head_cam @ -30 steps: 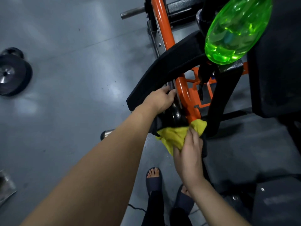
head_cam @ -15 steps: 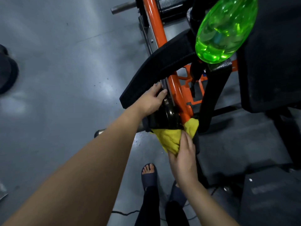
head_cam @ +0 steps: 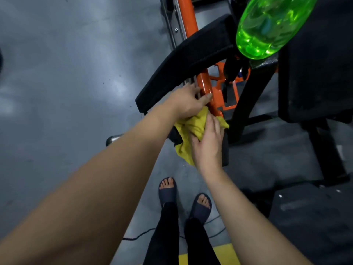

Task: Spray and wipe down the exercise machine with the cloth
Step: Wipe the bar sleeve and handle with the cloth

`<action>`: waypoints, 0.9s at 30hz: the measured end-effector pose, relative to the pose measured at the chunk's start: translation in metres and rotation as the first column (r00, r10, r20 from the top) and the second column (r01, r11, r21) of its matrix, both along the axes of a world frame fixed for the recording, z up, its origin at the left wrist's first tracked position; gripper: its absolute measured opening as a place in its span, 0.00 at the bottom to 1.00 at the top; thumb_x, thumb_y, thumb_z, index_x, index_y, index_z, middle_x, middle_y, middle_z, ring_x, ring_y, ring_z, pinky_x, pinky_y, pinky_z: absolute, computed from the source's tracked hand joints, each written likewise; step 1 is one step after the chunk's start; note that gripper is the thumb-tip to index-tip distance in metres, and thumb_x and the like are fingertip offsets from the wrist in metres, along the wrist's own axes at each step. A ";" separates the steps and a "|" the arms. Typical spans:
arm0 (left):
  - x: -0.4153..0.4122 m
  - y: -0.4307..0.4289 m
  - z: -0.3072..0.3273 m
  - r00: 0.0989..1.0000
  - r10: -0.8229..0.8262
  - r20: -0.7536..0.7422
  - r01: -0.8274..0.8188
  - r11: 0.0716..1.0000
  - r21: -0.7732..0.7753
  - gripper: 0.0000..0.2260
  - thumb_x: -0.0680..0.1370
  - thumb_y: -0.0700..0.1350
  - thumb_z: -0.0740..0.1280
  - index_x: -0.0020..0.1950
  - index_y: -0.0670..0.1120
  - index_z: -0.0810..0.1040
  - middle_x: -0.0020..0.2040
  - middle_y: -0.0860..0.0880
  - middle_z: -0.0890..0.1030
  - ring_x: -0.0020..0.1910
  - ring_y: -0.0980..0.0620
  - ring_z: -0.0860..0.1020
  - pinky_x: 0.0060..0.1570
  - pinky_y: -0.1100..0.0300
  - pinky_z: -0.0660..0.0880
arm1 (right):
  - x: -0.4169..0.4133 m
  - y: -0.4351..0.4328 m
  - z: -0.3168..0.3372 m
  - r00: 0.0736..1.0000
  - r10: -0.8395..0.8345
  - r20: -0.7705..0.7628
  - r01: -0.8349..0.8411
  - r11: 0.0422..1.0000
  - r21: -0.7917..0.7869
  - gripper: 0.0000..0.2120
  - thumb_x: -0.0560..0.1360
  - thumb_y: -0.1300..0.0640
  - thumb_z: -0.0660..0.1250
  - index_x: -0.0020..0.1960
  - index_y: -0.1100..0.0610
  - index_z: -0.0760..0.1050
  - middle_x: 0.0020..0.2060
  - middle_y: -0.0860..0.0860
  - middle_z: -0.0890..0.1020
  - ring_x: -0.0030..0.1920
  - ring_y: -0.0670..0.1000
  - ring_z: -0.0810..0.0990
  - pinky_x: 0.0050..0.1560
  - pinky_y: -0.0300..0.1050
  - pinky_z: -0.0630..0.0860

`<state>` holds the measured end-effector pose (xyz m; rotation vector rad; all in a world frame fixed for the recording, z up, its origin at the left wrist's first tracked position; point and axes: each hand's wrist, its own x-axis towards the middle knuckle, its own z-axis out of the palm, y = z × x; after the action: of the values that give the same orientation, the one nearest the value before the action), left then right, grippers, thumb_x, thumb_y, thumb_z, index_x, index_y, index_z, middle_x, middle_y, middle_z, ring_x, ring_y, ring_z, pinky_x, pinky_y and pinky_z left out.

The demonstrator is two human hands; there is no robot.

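Bottom of the frame is just two bare forearms reaching up and in, plus feet in dark slides on the grey floor. There's a yellow stripe along the bottom edge and a thin cable running behind the legs.

Around the middle, the right hand has its fingers and thumb bunched round the yellow cloth. It's pushing the cloth against the bottom end of the orange tube on the exercise machine. Part of the cloth hangs loose below the hand.

The left hand is right above it, touching the top of the cloth. Its thumb tip is on the orange tube and its fingers are bent up against the lower edge of the black pad. Honestly can't tell if it's actually gripping anything or just resting there.

Off to the left of the arms, a chrome peg pokes out low down.

Further up, the black pad slants across the orange tube. In the upper right corner is the green spray bottle, rounded base toward the camera, with nobody's hand on it. Can't make out what it's resting on.
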<state>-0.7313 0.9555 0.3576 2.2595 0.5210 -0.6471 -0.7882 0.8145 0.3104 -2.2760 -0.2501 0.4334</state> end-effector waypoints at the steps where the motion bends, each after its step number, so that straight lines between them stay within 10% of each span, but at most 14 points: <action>1: 0.006 0.001 0.003 0.998 -0.037 -0.056 0.038 0.999 0.022 0.29 0.85 0.62 0.57 0.82 0.49 0.63 0.83 0.47 0.59 0.81 0.46 0.58 0.77 0.55 0.56 | -0.013 -0.012 -0.005 1.000 0.019 -0.014 -0.019 1.000 0.013 0.36 0.76 0.64 0.71 0.80 0.60 0.60 0.77 0.56 0.65 0.74 0.55 0.61 0.74 0.40 0.56; 4: 0.020 0.004 0.007 0.974 -0.137 -0.178 0.153 0.985 0.077 0.32 0.82 0.65 0.61 0.82 0.50 0.62 0.82 0.46 0.61 0.80 0.43 0.61 0.77 0.51 0.59 | -0.050 -0.048 -0.025 0.989 0.023 -0.144 -0.020 0.999 0.026 0.34 0.76 0.62 0.66 0.81 0.60 0.60 0.78 0.55 0.64 0.76 0.50 0.62 0.74 0.30 0.52; 7: 0.030 0.002 -0.004 0.968 -0.141 -0.208 0.152 0.987 0.042 0.30 0.83 0.60 0.64 0.80 0.47 0.65 0.77 0.46 0.69 0.75 0.44 0.68 0.73 0.51 0.64 | -0.063 -0.057 -0.043 0.989 -0.009 -0.145 0.019 0.997 0.071 0.26 0.77 0.61 0.65 0.74 0.61 0.69 0.71 0.56 0.72 0.73 0.56 0.70 0.75 0.48 0.65; 10: 0.043 0.010 -0.025 0.978 0.012 -0.209 -0.015 1.000 -0.016 0.19 0.84 0.51 0.63 0.72 0.44 0.75 0.68 0.45 0.77 0.66 0.43 0.76 0.66 0.53 0.71 | -0.047 -0.037 -0.041 0.998 -0.061 -0.025 0.063 0.996 0.070 0.22 0.78 0.58 0.73 0.69 0.61 0.72 0.64 0.56 0.75 0.63 0.56 0.72 0.67 0.45 0.67; 14: 0.023 0.031 -0.051 0.934 0.295 0.203 -0.349 0.876 0.333 0.19 0.84 0.56 0.58 0.59 0.45 0.82 0.57 0.41 0.83 0.56 0.39 0.81 0.54 0.51 0.76 | -0.002 -0.002 -0.024 0.980 -0.038 0.198 0.041 0.999 -0.013 0.21 0.75 0.50 0.69 0.61 0.64 0.76 0.55 0.61 0.79 0.57 0.63 0.75 0.62 0.53 0.67; 16: -0.003 0.026 -0.053 0.848 0.324 0.420 -0.416 0.897 0.148 0.15 0.84 0.55 0.62 0.56 0.47 0.84 0.52 0.48 0.85 0.52 0.50 0.82 0.53 0.54 0.77 | 0.024 0.018 -0.012 0.977 0.009 0.215 0.016 0.993 -0.114 0.21 0.75 0.49 0.70 0.61 0.63 0.77 0.56 0.60 0.80 0.58 0.65 0.76 0.63 0.55 0.66; 22: -0.051 0.013 -0.041 0.883 0.312 0.350 -0.269 0.949 -0.166 0.19 0.85 0.56 0.61 0.75 0.55 0.75 0.75 0.58 0.73 0.73 0.61 0.69 0.71 0.68 0.63 | 0.014 0.018 0.000 0.986 0.058 0.155 -0.030 0.983 -0.180 0.32 0.75 0.55 0.74 0.75 0.62 0.67 0.68 0.59 0.74 0.67 0.65 0.71 0.71 0.56 0.64; 27: -0.052 0.005 -0.027 0.966 0.145 0.214 -0.140 0.989 -0.036 0.24 0.86 0.59 0.55 0.83 0.58 0.60 0.82 0.60 0.58 0.80 0.56 0.60 0.74 0.63 0.56 | -0.052 -0.052 -0.006 0.979 0.114 -0.172 -0.166 0.931 -0.325 0.25 0.78 0.64 0.67 0.74 0.65 0.68 0.69 0.62 0.74 0.64 0.66 0.75 0.63 0.54 0.70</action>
<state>-0.7837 0.9604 0.3304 2.2152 0.5591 -0.3273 -0.8400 0.7624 0.3045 -2.5531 -0.2804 0.7707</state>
